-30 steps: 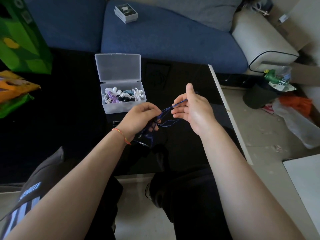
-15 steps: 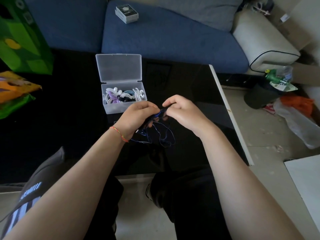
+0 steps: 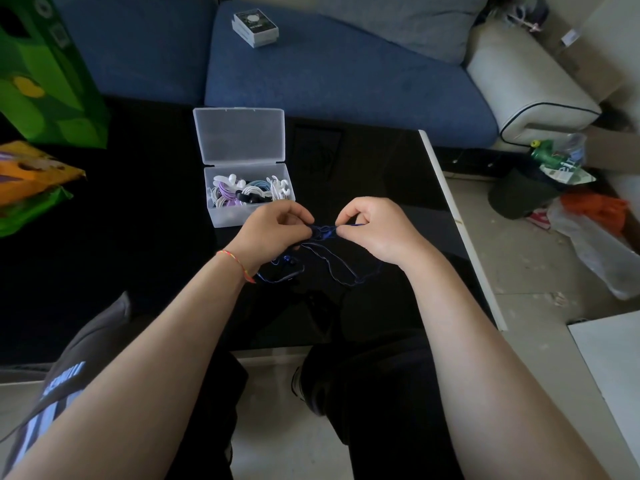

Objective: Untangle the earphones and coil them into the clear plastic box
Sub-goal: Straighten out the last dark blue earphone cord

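Note:
A dark blue pair of earphones point(image 3: 325, 263) hangs in a loose tangle between my hands, above the black table point(image 3: 138, 237). My left hand point(image 3: 277, 233) pinches one side of the knot. On the other side, my right hand point(image 3: 374, 230) pinches the cord with thumb and forefinger. Loops of cord trail down toward the table; the earbuds lie under my left wrist. The clear plastic box point(image 3: 221, 216) stands open just behind my left hand, its lid point(image 3: 239, 135) laid back, holding several coiled white, purple and blue earphones.
A blue sofa point(image 3: 346, 81) runs behind the table, with a small white box point(image 3: 255, 27) on its cushion. Green and orange bags point(image 3: 41, 98) sit at the left. The table's right edge point(image 3: 460, 230) borders a floor with rubbish bags point(image 3: 588, 216).
My right hand went from open with its thumb raised to a close pinch on the cord. Both hands drew together at the knot, then apart slightly, and more cord now hangs in loops below.

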Action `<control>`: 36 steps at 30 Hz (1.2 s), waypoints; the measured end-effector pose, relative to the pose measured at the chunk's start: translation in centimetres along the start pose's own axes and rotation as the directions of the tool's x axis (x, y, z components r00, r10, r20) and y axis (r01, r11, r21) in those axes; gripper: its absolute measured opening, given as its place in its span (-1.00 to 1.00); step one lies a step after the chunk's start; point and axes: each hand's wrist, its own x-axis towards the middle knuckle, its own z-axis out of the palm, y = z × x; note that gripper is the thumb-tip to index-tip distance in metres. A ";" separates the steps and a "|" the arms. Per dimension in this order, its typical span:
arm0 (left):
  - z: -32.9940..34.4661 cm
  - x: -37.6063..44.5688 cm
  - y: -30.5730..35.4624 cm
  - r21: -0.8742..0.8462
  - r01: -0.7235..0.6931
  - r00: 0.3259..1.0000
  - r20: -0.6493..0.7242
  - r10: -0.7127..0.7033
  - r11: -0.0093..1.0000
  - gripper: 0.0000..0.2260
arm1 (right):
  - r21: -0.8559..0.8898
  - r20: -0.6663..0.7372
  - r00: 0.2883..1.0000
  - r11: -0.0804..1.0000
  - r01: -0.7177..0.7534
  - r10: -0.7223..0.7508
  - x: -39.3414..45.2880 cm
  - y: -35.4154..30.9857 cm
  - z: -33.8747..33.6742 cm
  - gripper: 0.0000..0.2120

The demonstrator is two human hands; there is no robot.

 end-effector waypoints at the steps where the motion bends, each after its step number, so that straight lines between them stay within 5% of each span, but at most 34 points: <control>1: 0.0 -0.1 0.1 0.002 -0.008 1.000 0.030 0.008 1.000 -0.87 | -0.011 -0.010 1.000 1.000 0.011 -0.011 0.0 0.0 0.0 -0.96; 9: 0.2 -0.4 0.3 -0.025 -0.012 1.000 0.019 0.013 1.000 -0.91 | 0.090 -0.013 1.000 0.996 0.021 -0.020 -0.1 0.0 0.0 -0.94; 14: 0.1 0.0 0.9 -0.416 0.060 0.985 -0.122 -0.121 0.907 -0.83 | 0.057 -0.017 1.000 0.998 0.004 -0.003 -0.1 0.0 0.0 -0.93; 18: -0.3 0.3 0.0 -0.215 0.147 0.941 -0.271 -0.203 0.966 -0.85 | 0.370 -0.001 0.998 0.927 -0.056 0.061 -0.1 -0.8 -0.2 -0.94; 22: -0.1 -0.5 0.7 -0.298 -0.046 0.999 0.007 0.051 0.953 -0.62 | 0.586 0.093 0.992 0.801 -0.121 0.081 -0.1 -1.6 0.3 -0.90; 24: 0.2 -0.7 0.9 -0.371 -0.050 0.980 0.161 0.117 0.927 -0.68 | 0.667 0.116 0.989 0.730 -0.146 0.092 0.1 -1.9 0.8 -0.88; 28: 0.4 -0.6 0.2 -0.283 -0.012 0.989 0.140 0.054 0.959 -0.97 | 0.789 0.112 0.982 0.588 -0.179 0.149 0.4 -2.0 1.0 -0.91; 31: 0.1 -0.4 0.1 -0.204 0.021 0.991 0.132 0.006 0.979 -0.98 | 0.853 0.052 0.980 0.502 -0.143 0.190 0.2 -1.7 0.5 -0.92; 33: 0.0 -0.4 0.1 -0.159 0.025 0.993 0.119 -0.006 0.987 -0.97 | 0.837 -0.026 0.978 0.539 -0.093 0.208 0.1 -1.4 0.2 -0.92; 36: -0.2 -0.3 0.1 -0.162 0.040 0.999 0.029 -0.036 0.986 -0.93 | 0.680 -0.152 0.959 0.730 -0.076 0.241 0.2 -0.9 0.0 -0.93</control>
